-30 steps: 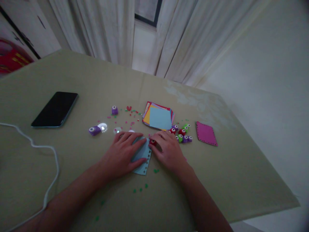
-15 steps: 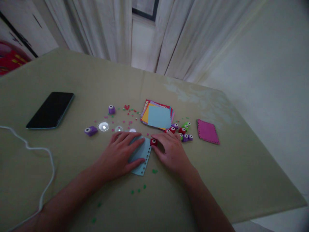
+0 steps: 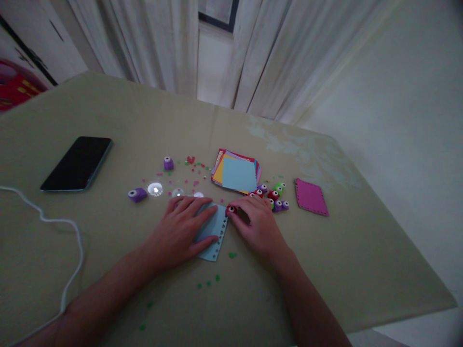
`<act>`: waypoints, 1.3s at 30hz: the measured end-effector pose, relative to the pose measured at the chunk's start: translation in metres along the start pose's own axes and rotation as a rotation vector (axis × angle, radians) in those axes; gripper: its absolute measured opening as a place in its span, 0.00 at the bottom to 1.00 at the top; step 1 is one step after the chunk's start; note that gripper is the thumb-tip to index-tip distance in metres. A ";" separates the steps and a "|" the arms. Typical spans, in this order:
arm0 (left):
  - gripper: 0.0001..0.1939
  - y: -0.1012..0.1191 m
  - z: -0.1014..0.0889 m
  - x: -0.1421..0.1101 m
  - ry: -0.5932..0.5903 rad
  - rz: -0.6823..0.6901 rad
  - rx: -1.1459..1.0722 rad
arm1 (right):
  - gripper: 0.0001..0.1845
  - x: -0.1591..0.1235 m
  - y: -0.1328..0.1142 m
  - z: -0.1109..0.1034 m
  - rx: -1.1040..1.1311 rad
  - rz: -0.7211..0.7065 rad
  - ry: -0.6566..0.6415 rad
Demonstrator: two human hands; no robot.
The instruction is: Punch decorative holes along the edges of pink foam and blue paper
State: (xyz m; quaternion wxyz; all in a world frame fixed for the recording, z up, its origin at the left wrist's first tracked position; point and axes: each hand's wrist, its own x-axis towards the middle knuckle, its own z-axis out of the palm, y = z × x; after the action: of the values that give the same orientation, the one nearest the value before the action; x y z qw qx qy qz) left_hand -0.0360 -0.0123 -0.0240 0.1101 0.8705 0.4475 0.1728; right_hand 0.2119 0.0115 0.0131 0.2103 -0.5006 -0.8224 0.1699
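At lower centre, the left hand (image 3: pixel 186 231) splays flat over blue paper (image 3: pixel 213 236); the right hand (image 3: pixel 258 224) pinches, seemingly, a red punch (image 3: pixel 230 210).

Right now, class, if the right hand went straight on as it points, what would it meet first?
Beyond the red one-eyed piece at its fingertips, the right hand would likely meet the punched blue card first; depth is unclear, so piece and card may touch.

Matt, smooth paper is being shown by the card (image 3: pixel 219 222) and the stack (image 3: pixel 239 174), shiny plastic by the red punch (image 3: pixel 230 210). Smoothness is being displayed by the tablet (image 3: pixel 76 164), folded cloth by the curtains (image 3: pixel 152 43).
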 end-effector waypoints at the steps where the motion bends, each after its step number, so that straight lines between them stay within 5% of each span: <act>1: 0.29 0.000 0.000 0.000 -0.001 0.000 0.002 | 0.05 0.000 0.001 0.000 0.002 0.006 0.002; 39: 0.29 0.002 -0.001 0.001 0.016 -0.003 -0.016 | 0.06 -0.001 0.001 0.003 0.027 -0.003 0.020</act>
State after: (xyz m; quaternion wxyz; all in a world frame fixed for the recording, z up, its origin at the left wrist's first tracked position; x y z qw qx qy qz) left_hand -0.0344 -0.0125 -0.0225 0.1137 0.8675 0.4484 0.1832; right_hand 0.2120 0.0110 0.0100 0.2257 -0.4983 -0.8185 0.1758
